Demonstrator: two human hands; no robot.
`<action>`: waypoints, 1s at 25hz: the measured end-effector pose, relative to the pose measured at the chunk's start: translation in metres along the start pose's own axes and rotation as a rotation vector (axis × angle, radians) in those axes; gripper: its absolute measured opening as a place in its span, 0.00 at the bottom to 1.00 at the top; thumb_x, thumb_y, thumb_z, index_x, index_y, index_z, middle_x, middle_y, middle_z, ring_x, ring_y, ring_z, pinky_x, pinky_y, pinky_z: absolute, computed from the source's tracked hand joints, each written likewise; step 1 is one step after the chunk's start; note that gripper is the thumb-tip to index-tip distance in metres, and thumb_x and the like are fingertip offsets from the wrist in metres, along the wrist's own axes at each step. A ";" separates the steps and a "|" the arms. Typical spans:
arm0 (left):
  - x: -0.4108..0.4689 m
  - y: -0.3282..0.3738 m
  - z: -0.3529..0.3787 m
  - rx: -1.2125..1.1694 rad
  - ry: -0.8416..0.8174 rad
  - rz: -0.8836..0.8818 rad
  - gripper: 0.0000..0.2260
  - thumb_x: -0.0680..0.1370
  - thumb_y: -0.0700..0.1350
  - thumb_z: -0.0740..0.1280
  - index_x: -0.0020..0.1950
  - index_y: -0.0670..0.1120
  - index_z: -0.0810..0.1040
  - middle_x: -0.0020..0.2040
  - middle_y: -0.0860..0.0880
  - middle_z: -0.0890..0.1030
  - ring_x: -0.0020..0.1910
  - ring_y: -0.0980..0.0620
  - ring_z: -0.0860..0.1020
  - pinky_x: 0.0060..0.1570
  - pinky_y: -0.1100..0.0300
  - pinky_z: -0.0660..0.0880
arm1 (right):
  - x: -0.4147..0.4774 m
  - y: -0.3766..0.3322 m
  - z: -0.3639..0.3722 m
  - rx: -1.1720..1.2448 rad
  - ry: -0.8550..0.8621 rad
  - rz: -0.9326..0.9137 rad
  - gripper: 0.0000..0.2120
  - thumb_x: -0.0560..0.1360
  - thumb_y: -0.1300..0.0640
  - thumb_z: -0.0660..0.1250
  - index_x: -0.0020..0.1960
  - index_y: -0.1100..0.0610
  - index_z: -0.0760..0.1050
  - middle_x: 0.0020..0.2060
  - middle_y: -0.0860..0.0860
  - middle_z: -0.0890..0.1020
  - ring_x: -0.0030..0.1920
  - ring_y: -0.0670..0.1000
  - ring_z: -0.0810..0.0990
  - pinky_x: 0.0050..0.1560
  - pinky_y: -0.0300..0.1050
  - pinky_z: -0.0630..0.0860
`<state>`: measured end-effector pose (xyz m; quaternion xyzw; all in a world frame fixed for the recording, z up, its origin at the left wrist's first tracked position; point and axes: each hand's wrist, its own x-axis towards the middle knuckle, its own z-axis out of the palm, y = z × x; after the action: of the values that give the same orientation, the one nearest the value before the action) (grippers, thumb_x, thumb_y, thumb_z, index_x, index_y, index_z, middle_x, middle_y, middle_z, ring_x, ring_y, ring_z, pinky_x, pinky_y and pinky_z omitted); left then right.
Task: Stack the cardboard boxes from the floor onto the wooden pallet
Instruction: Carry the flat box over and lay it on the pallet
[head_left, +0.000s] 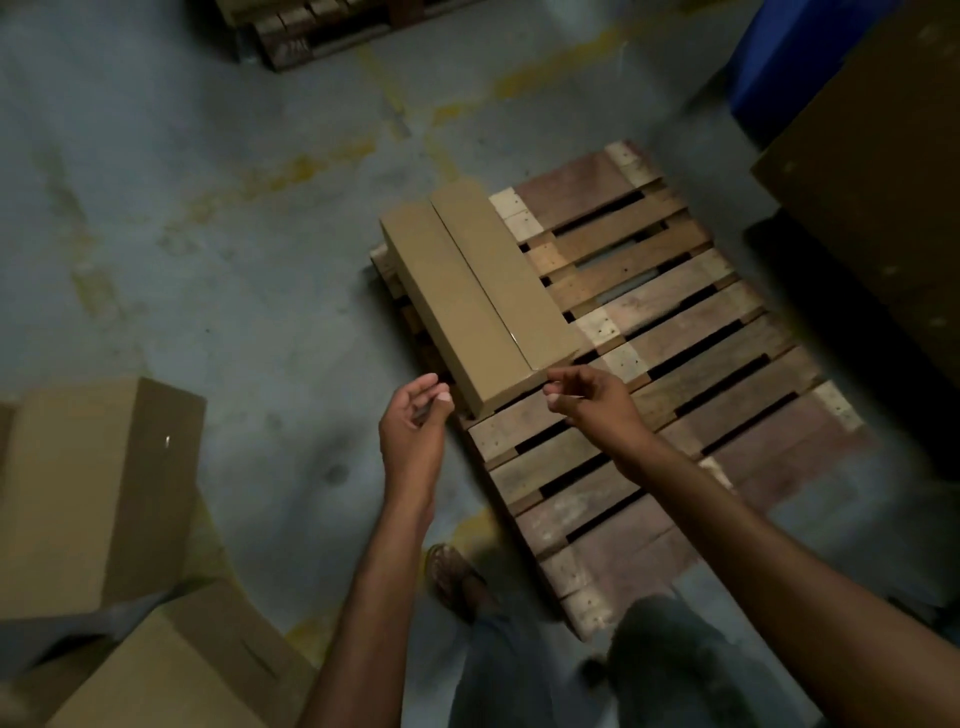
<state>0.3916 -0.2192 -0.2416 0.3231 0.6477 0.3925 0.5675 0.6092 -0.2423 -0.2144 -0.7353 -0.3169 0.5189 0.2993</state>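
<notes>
Boxes (104, 493) sat on the floor (260, 260), near left. The left hand (415, 421) and right hand (587, 400) hovered loosely curled, gripping nothing, just short of the long box (478, 291), which lay along the left edge of the pallet (701, 338). A second pallet (311, 31) stood beyond.

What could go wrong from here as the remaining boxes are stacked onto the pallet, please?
1. The box lies right along the pallet's left edge, so a nudge from later boxes might push it off.
2. The sandalled foot stands close beside the pallet and could catch on it while the floor boxes are carried over.
</notes>
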 end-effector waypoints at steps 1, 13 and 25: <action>-0.015 0.005 -0.004 -0.001 -0.005 0.029 0.10 0.81 0.42 0.71 0.61 0.52 0.81 0.55 0.53 0.85 0.56 0.54 0.84 0.54 0.60 0.77 | -0.016 -0.002 0.001 0.015 -0.009 -0.011 0.14 0.80 0.62 0.69 0.64 0.52 0.79 0.54 0.48 0.85 0.58 0.47 0.82 0.65 0.52 0.79; -0.278 -0.037 -0.060 -0.139 0.219 0.193 0.11 0.80 0.40 0.71 0.62 0.48 0.80 0.54 0.50 0.85 0.56 0.46 0.84 0.44 0.68 0.75 | -0.236 0.041 -0.004 0.106 -0.268 -0.133 0.14 0.80 0.62 0.70 0.65 0.57 0.79 0.55 0.52 0.85 0.55 0.50 0.84 0.56 0.46 0.79; -0.478 -0.131 -0.246 -0.344 0.688 0.130 0.11 0.80 0.38 0.70 0.59 0.51 0.80 0.54 0.48 0.85 0.52 0.49 0.84 0.40 0.70 0.76 | -0.403 0.112 0.145 -0.126 -0.630 -0.133 0.10 0.78 0.61 0.71 0.58 0.53 0.82 0.54 0.53 0.87 0.51 0.50 0.85 0.57 0.50 0.79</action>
<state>0.2225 -0.7305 -0.1144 0.1133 0.7031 0.6159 0.3368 0.3832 -0.6085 -0.1100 -0.5335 -0.4726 0.6796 0.1737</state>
